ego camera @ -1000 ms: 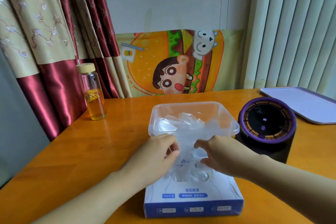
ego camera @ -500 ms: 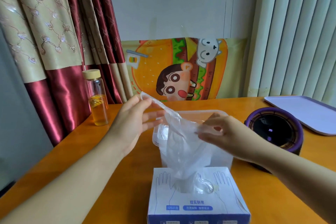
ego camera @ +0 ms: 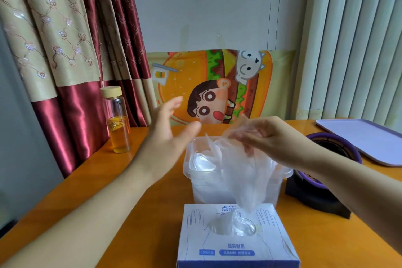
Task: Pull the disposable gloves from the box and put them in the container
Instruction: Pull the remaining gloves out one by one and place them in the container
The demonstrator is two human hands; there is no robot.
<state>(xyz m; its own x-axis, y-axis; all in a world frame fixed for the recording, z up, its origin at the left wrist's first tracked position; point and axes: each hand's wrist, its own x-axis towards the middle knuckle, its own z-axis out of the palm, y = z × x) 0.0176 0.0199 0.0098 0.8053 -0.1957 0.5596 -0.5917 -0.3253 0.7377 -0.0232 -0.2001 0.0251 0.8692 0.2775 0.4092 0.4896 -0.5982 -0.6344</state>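
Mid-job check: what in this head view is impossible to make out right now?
Head view only:
- How many gloves lie in the container: clear film on clear plastic, held glove hangs in front.
- Whether the glove pinched by the right hand has cleared the box slot: films merge.
- Left hand: motion-blurred.
- Tray: cut by right edge.

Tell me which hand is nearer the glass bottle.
Left. The left hand hovers open just right of the bottle; the right hand pinches a glove above the container, farther right.
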